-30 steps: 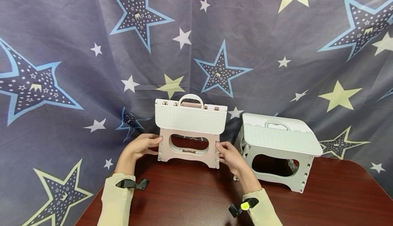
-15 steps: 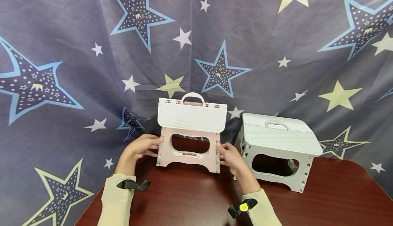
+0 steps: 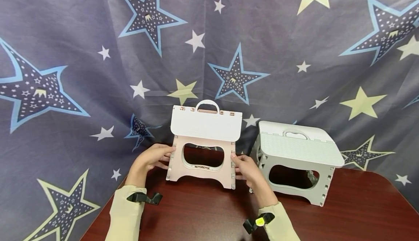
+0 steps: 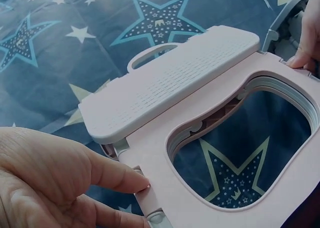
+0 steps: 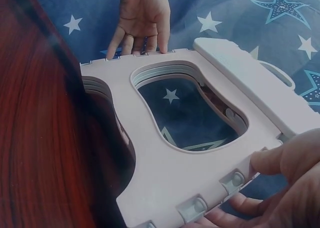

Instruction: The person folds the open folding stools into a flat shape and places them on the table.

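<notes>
A pink-and-white folding stool [image 3: 178,164] stands tilted between the hands, a white seat half [image 3: 206,124] hanging over the front of its pink leg panel. A loop handle [image 3: 207,102] sticks up from the top edge. My left hand [image 3: 154,156] grips the panel's left edge, thumb in front. On the opposite edge my right hand [image 3: 247,168] pinches the panel, its thumb [image 5: 267,160] pressing the pink face near the grey hinge clips in the right wrist view. The oval opening shows layered frames behind. The stool's rear is mostly hidden.
To the right, a grey-green folding stool [image 3: 296,150] stands unfolded on the dark red table [image 3: 196,212], close to my right hand. A star-patterned cloth [image 3: 278,52] hangs right behind both stools.
The pink stool's lower edge has come down and nearer to me, and its top has shifted slightly right. Both hands keep their grip; the left has moved slightly right.
</notes>
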Demonstrator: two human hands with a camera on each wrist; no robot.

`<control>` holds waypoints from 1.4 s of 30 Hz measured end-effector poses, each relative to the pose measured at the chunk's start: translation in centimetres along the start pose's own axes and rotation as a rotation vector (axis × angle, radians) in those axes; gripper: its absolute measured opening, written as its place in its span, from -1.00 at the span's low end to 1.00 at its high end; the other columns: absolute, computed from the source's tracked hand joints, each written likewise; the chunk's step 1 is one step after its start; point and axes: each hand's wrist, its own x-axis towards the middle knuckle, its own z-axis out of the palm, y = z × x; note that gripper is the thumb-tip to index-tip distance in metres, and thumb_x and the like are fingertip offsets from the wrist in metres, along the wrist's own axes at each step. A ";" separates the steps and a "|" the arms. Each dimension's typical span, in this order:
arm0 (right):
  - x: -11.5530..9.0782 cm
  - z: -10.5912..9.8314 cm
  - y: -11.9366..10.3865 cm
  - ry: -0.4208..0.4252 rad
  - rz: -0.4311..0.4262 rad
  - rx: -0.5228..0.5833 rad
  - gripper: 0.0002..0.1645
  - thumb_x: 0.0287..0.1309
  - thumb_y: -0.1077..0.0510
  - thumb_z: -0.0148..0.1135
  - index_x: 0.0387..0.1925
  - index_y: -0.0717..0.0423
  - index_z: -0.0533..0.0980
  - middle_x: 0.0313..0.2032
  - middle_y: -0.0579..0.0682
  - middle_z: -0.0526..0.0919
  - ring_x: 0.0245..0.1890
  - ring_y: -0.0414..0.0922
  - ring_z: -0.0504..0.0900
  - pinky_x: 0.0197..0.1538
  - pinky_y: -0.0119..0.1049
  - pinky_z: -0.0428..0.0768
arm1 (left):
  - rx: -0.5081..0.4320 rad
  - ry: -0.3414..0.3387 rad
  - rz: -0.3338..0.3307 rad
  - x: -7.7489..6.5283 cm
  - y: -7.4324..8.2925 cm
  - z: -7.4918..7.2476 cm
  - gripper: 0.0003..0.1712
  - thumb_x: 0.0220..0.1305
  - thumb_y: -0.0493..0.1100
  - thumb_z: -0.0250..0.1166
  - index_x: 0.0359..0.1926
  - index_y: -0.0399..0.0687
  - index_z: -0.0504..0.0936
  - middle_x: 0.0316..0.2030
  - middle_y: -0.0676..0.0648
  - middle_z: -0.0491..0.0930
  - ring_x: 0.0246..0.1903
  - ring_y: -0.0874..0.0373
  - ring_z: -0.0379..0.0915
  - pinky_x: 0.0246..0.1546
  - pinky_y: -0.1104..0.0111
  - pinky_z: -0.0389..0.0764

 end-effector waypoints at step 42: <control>-0.2 0.2 0.4 -0.107 0.073 -0.071 -0.48 0.54 0.05 -0.05 0.13 0.52 0.34 -0.19 0.22 0.39 -0.23 0.00 0.48 -0.11 0.06 0.72 | 0.060 0.059 -0.075 0.5 -1.1 0.5 -0.50 0.51 -0.05 0.09 0.20 -0.41 0.51 -0.23 -0.21 0.63 -0.33 0.05 0.67 -0.43 0.16 0.77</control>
